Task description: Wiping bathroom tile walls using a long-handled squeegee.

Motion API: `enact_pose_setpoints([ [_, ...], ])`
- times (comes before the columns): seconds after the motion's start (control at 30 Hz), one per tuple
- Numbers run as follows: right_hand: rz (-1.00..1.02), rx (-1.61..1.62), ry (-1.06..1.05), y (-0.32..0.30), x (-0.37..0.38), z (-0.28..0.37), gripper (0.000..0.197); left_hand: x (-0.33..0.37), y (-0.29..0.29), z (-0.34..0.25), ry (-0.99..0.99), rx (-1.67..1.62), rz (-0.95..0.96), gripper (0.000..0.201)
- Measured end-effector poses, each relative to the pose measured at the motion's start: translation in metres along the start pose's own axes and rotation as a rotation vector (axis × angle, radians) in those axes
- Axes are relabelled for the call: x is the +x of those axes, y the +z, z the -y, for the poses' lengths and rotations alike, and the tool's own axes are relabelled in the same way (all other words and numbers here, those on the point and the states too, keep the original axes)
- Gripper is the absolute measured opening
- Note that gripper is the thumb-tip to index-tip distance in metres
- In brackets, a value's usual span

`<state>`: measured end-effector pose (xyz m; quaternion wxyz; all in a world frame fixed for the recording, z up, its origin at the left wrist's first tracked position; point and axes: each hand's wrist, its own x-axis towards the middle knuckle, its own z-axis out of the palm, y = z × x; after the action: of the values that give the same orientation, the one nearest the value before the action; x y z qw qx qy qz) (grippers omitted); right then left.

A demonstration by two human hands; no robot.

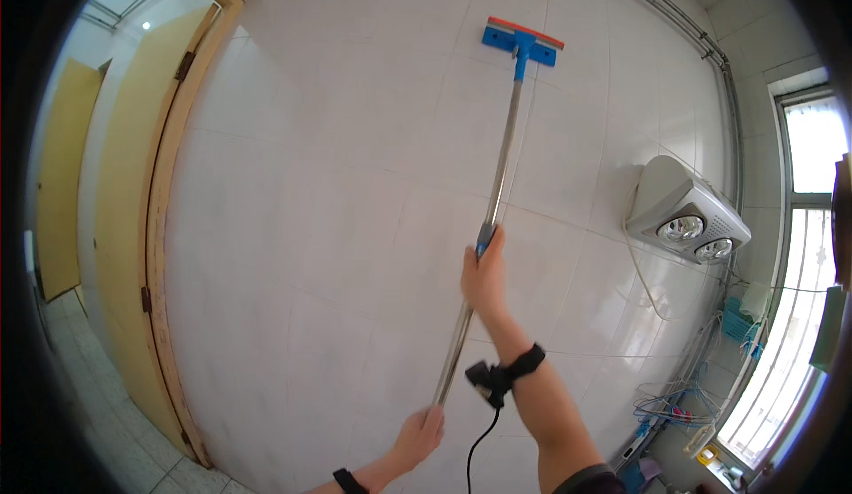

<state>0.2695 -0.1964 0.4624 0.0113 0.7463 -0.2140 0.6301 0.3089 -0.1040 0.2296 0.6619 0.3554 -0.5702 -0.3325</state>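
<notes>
A: Where's the squeegee (524,43) rn?

B: High up at the tiled wall (328,219), blue head at the top of the metal pole (503,157), orange-red edge uppermost. Can't tell if it's actually touching the tile.

A: Hands?

B: R hand (484,276) is wrapped round the pole by the blue collar (485,236); L hand (420,436) has its fingers curled round the lower part. Neither's spread.

A: Why so far apart?

B: Prob. for control: upper grip steers, lower one steadies, imo. Pole length presumably gives the reach.

A: Black strap (525,363) on the R wrist?

B: Carries a small black device (486,382) w/ a cable hanging down.

A: Any containers?

B: Turquoise basket (736,320) near the window (763,325), off to the right. Contents too small to make out, tbh. Also the heater housing (679,194) on the wall, w/ two round lamps (681,229) set in it; angled down, prob. to throw warmth lower.
</notes>
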Motion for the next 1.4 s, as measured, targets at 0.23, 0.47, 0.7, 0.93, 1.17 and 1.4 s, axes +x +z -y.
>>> enact_pose_setpoints([
  [0.23,-0.164,-0.155,0.044,-0.068,0.154,0.019,0.046,0.07,0.024,-0.156,-0.2,-0.344,0.228,0.035],
  [0.47,-0.178,-0.069,-0.017,-0.054,0.101,0.002,0.044,0.037,0.028,-0.111,-0.284,-0.483,0.261,0.036],
  [0.7,-0.123,-0.174,0.003,-0.075,0.136,0.022,0.047,0.057,0.037,-0.141,-0.255,-0.528,0.338,0.038],
  [0.93,-0.117,-0.322,0.014,-0.086,0.122,0.013,0.05,0.061,0.048,-0.123,-0.317,-0.553,0.378,0.04],
  [1.17,-0.029,-0.25,0.105,-0.065,0.047,0.005,0.051,0.017,0.056,-0.052,-0.382,-0.65,0.342,0.037],
  [1.4,-0.069,-0.278,0.194,-0.085,0.15,0.041,0.049,0.08,0.05,-0.153,-0.265,-0.594,0.418,0.04],
])
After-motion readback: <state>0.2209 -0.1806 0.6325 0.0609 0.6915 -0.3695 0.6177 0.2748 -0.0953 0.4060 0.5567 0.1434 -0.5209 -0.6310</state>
